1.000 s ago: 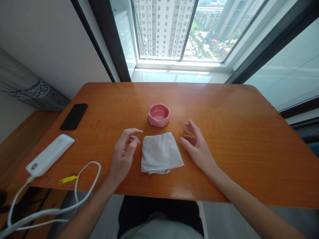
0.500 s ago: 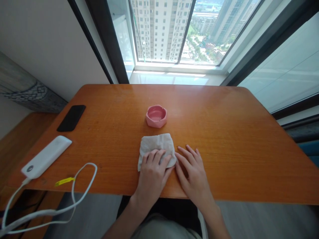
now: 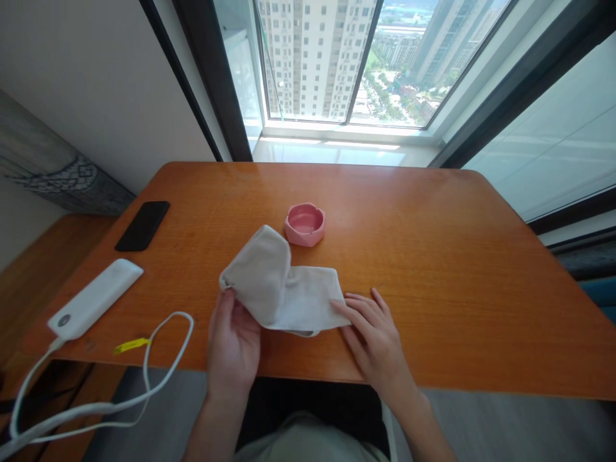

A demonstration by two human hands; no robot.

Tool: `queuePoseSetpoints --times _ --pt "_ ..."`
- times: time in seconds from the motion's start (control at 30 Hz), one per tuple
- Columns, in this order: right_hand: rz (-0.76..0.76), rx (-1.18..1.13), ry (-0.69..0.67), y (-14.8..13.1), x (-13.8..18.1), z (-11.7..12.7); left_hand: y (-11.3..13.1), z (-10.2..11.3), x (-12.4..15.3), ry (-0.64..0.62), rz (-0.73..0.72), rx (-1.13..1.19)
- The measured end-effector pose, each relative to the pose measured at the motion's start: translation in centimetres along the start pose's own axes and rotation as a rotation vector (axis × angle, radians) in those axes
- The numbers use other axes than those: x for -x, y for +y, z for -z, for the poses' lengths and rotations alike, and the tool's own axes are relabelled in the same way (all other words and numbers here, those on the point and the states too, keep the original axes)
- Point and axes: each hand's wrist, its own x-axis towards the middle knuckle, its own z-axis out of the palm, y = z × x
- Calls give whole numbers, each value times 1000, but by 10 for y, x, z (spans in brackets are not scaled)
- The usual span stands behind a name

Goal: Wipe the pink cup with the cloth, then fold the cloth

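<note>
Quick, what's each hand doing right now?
Left hand: closed on a lifted corner of the white cloth.
Right hand: open, fingers flat on the cloth's right edge.

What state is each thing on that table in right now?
Folded grey-white cloth: partly unfolded, one flap lifted.
Left hand: pinching the lifted flap.
Right hand: flat, fingertips on the cloth.
Pink ceramic dish: upright, empty.
Black phone: flat, dark.
White power bank: cable plugged in.

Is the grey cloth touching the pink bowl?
Apart. In the head view, a strip of bare table shows between the lifted fold of the cloth and the bowl.
</note>
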Motion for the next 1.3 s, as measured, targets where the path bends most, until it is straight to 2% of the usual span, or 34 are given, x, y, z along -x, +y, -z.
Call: queuePoseSetpoints --times 0.07,0.13,0.23,0.33,0.5,0.63,0.7,0.8,0.87,0.93,1.0,1.03,1.07,1.13,1.2,1.3 --pt "11 -24 79 1 2 3 4 16 -5 79 -132 -61" --pt "16 -33 152 -1 4 7 5 33 -7 124 -192 -102" --pt "-23 -63 208 -7 6 18 6 54 -6 98 -154 -158" --pt "-113 -95 235 -13 3 31 11 66 -1 7 -160 -334" --pt "-185 -142 247 -16 -12 48 28 69 -5 -273 -423 -779" --pt "-193 -214 248 -16 -17 61 46 70 -6 -342 -553 -989" --pt "-216 -261 271 -18 -13 72 59 74 1 -383 -523 -983" --pt "-316 -366 338 -23 -5 94 79 85 17 -503 -311 -903" --pt "-381 -393 367 -27 -7 109 91 88 22 -527 -218 -838" --pt "-413 -375 364 -27 -21 119 99 80 15 -503 -208 -829" --pt "-436 -371 337 -20 -48 121 100 63 -5 -450 -307 -870" --pt "-432 -377 277 -12 -64 118 99 52 -19 -406 -378 -882" --pt "-414 -375 193 -3 -80 112 96 41 -34 -377 -438 -892" --pt "-365 -346 67 19 -111 97 88 20 -66 -410 -447 -909" --pt "-332 -306 14 42 -132 79 78 6 -94 -450 -442 -866" --pt "-338 -278 -2 66 -147 60 69 -6 -120 -471 -501 -887"
